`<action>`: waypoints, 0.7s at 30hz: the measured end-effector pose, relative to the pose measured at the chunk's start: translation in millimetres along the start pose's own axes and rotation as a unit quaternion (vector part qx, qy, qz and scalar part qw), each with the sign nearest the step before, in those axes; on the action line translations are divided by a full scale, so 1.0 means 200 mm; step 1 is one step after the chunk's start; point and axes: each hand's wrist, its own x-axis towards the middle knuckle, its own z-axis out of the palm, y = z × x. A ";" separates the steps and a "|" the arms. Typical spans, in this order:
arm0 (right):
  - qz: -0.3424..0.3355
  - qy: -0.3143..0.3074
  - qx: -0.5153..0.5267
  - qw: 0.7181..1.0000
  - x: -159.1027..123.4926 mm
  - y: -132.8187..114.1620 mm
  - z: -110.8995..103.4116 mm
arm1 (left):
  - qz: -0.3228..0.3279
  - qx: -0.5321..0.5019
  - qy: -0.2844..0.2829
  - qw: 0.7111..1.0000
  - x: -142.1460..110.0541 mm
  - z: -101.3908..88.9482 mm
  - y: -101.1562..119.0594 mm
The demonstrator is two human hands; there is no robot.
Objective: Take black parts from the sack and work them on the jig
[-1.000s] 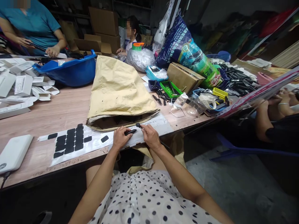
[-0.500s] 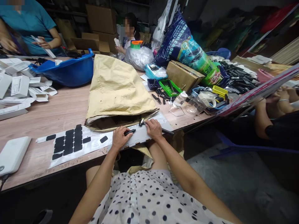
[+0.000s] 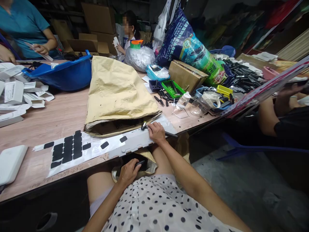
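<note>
Down in front of the tan paper sack (image 3: 120, 90), the left hand (image 3: 128, 173) has its fingers closed on a slim black piece (image 3: 139, 163) at the mouth of a lap bag (image 3: 152, 165). Just below the sack's opening, the right hand (image 3: 156, 132) wraps firmly round the handle of a small hammer (image 3: 144, 125). Left of the sack, past a blue basin (image 3: 67, 77), white boxes (image 3: 14, 91) carry print too small to read. Behind the sack, rightward, a big blue-green bag (image 3: 195, 51) bears Chinese characters, not clearly legible.

Close head-worn view, forward-down across table (image 3: 65, 111)
</note>
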 end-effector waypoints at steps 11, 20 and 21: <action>0.005 0.003 -0.003 1.000 0.00 -0.01 0.00 | -0.029 -0.051 0.099 0.993 0.24 -0.28 0.17; 0.009 -0.010 -0.002 1.000 0.01 -0.03 -0.01 | -0.326 0.067 0.282 0.900 0.75 -0.64 -0.06; 0.010 -0.012 -0.002 1.000 0.01 -0.03 -0.01 | -0.329 0.062 0.279 0.900 0.77 -0.63 -0.09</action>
